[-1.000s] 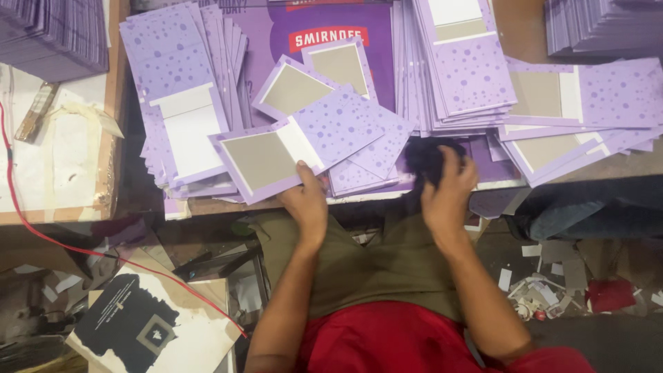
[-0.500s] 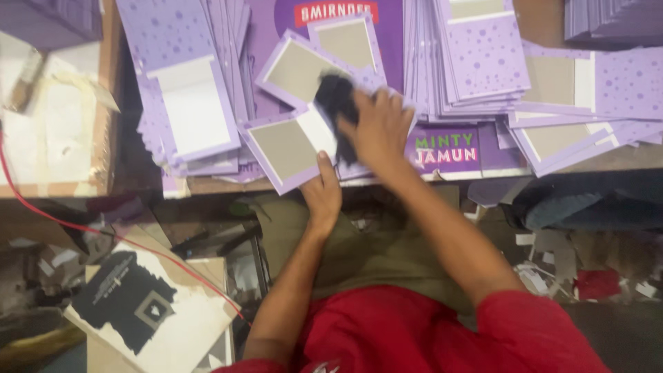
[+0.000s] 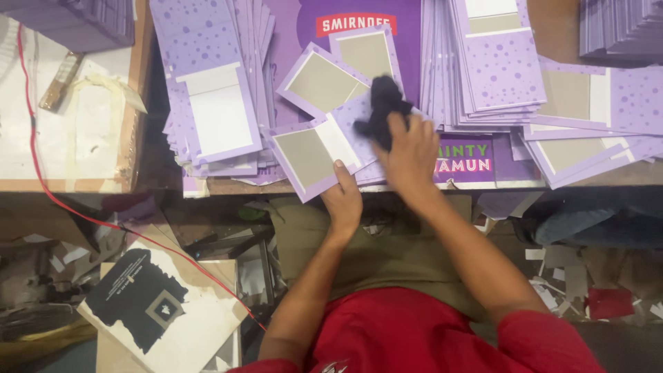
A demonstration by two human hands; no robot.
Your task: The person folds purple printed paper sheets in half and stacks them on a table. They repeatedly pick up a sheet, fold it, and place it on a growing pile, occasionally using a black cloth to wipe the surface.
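Note:
A folded purple card point(image 3: 311, 148) with a grey-beige panel lies at the near edge of the workbench point(image 3: 228, 186). My left hand point(image 3: 343, 199) presses on its near corner and holds it flat. A dark cloth point(image 3: 381, 110) is gripped in my right hand point(image 3: 409, 150), which rests on the right part of the same card. A second open purple card point(image 3: 324, 81) lies just beyond it. Both arms reach forward from my lap.
Stacks of purple dotted cards lie left point(image 3: 210, 90) and right point(image 3: 497, 62) of the work spot, more at the far right point(image 3: 601, 110). A white board with a brush point(image 3: 59, 83) is at left. A red wire point(image 3: 83, 217) and paper scraps point(image 3: 559, 276) are on the floor.
My right hand with the dark cloth moved from the bench edge up and left across the card, and is now near its middle. My left hand stayed on the card's near corner.

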